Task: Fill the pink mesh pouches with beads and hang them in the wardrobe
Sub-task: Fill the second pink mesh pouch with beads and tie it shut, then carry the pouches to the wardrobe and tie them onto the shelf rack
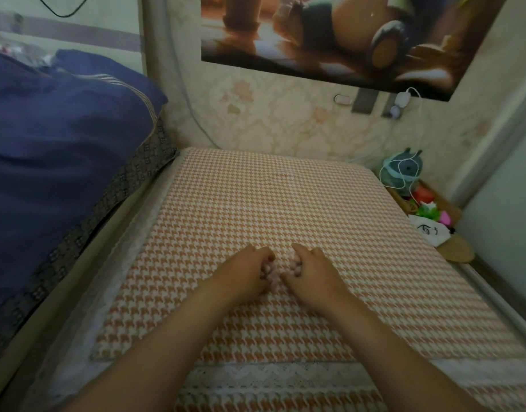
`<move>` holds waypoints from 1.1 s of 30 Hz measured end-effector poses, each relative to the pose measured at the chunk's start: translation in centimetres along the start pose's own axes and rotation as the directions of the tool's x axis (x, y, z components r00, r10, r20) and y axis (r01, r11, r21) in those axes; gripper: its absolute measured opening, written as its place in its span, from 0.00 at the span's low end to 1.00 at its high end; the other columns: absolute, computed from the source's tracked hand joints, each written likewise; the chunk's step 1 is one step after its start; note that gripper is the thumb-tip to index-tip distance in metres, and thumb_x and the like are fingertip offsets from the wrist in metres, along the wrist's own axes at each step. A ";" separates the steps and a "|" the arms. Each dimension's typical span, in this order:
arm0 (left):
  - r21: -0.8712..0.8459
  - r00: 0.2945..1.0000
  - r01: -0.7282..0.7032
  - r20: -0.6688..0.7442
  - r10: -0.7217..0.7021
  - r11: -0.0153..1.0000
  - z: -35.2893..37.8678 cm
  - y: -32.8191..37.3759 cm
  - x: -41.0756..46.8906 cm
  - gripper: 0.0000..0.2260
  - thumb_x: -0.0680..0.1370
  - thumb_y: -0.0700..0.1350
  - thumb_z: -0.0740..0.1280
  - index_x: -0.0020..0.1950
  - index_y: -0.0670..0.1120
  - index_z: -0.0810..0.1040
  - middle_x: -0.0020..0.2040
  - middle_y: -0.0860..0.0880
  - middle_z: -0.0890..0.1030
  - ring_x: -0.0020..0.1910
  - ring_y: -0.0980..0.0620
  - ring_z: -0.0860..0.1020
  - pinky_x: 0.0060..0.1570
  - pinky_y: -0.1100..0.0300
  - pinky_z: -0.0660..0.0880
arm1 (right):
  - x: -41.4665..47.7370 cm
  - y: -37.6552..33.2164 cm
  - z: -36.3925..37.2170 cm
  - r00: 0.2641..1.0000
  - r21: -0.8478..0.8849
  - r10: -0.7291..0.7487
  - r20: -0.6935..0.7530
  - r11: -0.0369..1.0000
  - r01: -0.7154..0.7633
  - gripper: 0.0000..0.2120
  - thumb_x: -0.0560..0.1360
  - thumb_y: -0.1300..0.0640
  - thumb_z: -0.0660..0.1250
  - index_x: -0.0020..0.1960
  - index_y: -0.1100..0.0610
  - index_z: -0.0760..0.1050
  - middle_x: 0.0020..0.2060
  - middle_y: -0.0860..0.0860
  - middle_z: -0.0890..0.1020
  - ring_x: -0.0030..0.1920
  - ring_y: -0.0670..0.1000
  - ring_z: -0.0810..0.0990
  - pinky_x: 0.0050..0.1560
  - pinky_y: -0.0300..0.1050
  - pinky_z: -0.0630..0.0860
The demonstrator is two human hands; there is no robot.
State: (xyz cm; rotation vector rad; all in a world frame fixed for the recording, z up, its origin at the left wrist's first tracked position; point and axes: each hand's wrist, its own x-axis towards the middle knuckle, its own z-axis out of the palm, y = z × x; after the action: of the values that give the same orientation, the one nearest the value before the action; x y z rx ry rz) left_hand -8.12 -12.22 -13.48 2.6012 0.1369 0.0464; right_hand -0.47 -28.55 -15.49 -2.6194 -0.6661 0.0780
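Two bare forearms reach in from 6 o'clock over a lace-edged cloth (273, 379) and meet at the centre of an orange-and-white houndstooth pad (285, 203). The left hand (244, 272) and right hand (311, 275) face each other, fingers curled, pinching a small lumpy pink mesh pouch (273, 276) between them just above the pad; most of it is hidden. A blue quilt (62, 144) lies at 9 o'clock, a plush toy (404, 168) at 2 o'clock.

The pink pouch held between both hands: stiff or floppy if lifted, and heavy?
Probably floppy: the pink pouch bunches up between the left hand and right hand. Likely light: it is small and all but hidden in their grip.
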 end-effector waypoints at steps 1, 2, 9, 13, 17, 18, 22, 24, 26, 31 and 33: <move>0.022 1.000 0.001 0.004 -0.001 1.000 0.5 0.2 0.4 0.20 0.74 0.47 0.70 0.65 0.54 0.72 0.53 0.51 0.73 0.50 0.51 0.75 0.53 0.55 0.75 | -0.1 0.4 -0.1 1.000 -0.012 0.003 0.006 1.000 -0.003 0.35 0.77 0.40 0.65 0.79 0.47 0.57 0.65 0.52 0.72 0.58 0.53 0.75 0.59 0.50 0.76; 0.041 1.000 0.010 0.016 -0.011 0.999 0.6 0.5 0.5 0.19 0.75 0.47 0.69 0.65 0.54 0.72 0.55 0.50 0.74 0.51 0.50 0.75 0.54 0.54 0.76 | -0.3 0.8 -0.1 1.000 -0.022 0.001 0.020 1.000 -0.001 0.36 0.77 0.40 0.65 0.80 0.48 0.55 0.64 0.52 0.72 0.57 0.52 0.75 0.59 0.49 0.76; 0.095 0.991 0.075 0.105 -0.085 0.993 0.3 0.6 1.9 0.38 0.74 0.54 0.69 0.78 0.52 0.52 0.69 0.47 0.69 0.65 0.45 0.72 0.60 0.49 0.74 | -1.1 2.6 -0.8 0.987 0.059 -0.145 0.065 0.988 0.141 0.45 0.75 0.37 0.67 0.81 0.43 0.44 0.62 0.46 0.70 0.58 0.47 0.70 0.56 0.39 0.68; 0.142 0.984 0.051 0.163 -0.074 0.989 -0.3 0.8 2.6 0.42 0.72 0.54 0.71 0.78 0.59 0.48 0.71 0.49 0.64 0.65 0.47 0.71 0.59 0.51 0.75 | -0.2 3.8 -1.6 0.976 0.056 -0.200 0.083 0.979 0.195 0.47 0.71 0.37 0.71 0.80 0.40 0.46 0.62 0.43 0.66 0.58 0.44 0.69 0.55 0.39 0.69; 0.173 0.975 0.010 0.218 -0.048 0.985 -0.4 0.7 3.1 0.30 0.71 0.50 0.74 0.71 0.58 0.68 0.61 0.51 0.69 0.56 0.51 0.75 0.56 0.55 0.76 | 1.4 4.2 -1.9 0.953 0.103 -0.239 0.186 0.969 0.223 0.39 0.72 0.43 0.72 0.77 0.38 0.57 0.62 0.43 0.69 0.58 0.45 0.74 0.52 0.32 0.70; 0.160 0.977 0.012 0.208 -0.046 0.987 -0.4 0.5 3.3 0.26 0.72 0.49 0.74 0.69 0.57 0.70 0.59 0.52 0.70 0.54 0.52 0.75 0.54 0.57 0.76 | 1.7 4.2 -1.8 0.950 0.122 -0.248 0.191 0.966 0.227 0.37 0.72 0.44 0.72 0.76 0.38 0.58 0.62 0.43 0.69 0.58 0.44 0.74 0.53 0.31 0.70; 0.085 0.999 -0.036 0.022 0.034 0.996 -0.5 -1.2 5.0 0.24 0.71 0.46 0.75 0.65 0.55 0.74 0.56 0.56 0.68 0.49 0.58 0.74 0.49 0.67 0.73 | 4.7 4.5 -1.7 0.956 0.189 -0.254 0.145 0.956 0.225 0.32 0.74 0.47 0.72 0.74 0.39 0.63 0.61 0.42 0.70 0.56 0.43 0.75 0.55 0.34 0.72; 0.048 0.998 -0.039 -0.045 0.041 0.998 -0.3 -2.2 6.0 0.23 0.71 0.45 0.75 0.64 0.54 0.75 0.58 0.56 0.67 0.49 0.60 0.71 0.47 0.71 0.68 | 6.7 4.5 -1.4 0.946 0.165 -0.277 0.166 0.954 0.250 0.26 0.74 0.47 0.72 0.70 0.41 0.68 0.59 0.42 0.71 0.55 0.43 0.74 0.56 0.35 0.71; -0.007 0.999 -0.023 -0.050 0.023 1.000 0.5 -2.9 6.7 0.22 0.71 0.45 0.75 0.64 0.55 0.75 0.59 0.57 0.67 0.50 0.61 0.70 0.48 0.72 0.67 | 8.5 4.1 -0.9 0.932 0.125 -0.292 0.217 0.955 0.270 0.22 0.74 0.46 0.73 0.66 0.41 0.72 0.54 0.42 0.71 0.54 0.43 0.72 0.56 0.39 0.71; -0.170 0.996 0.002 -0.087 -0.017 0.985 1.5 -4.2 8.0 0.20 0.71 0.49 0.76 0.60 0.60 0.75 0.55 0.61 0.67 0.52 0.69 0.70 0.49 0.81 0.65 | 10.9 2.8 0.6 0.906 0.163 -0.308 0.290 0.949 0.270 0.22 0.74 0.46 0.73 0.67 0.41 0.73 0.53 0.45 0.68 0.53 0.45 0.70 0.54 0.40 0.72; -0.186 0.995 0.046 -0.074 -0.060 0.981 1.3 -4.1 8.3 0.21 0.71 0.48 0.76 0.61 0.60 0.75 0.56 0.60 0.67 0.51 0.69 0.70 0.49 0.83 0.64 | 11.2 2.7 0.3 0.903 0.180 -0.292 0.315 0.953 0.246 0.24 0.74 0.47 0.73 0.69 0.42 0.73 0.54 0.46 0.67 0.54 0.45 0.70 0.54 0.38 0.71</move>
State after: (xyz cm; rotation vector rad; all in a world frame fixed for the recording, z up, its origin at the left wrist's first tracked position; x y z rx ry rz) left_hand -0.15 -8.44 -16.63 2.4104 0.2200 0.1371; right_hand 10.51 -25.31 -16.35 -2.3758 -1.0960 0.4826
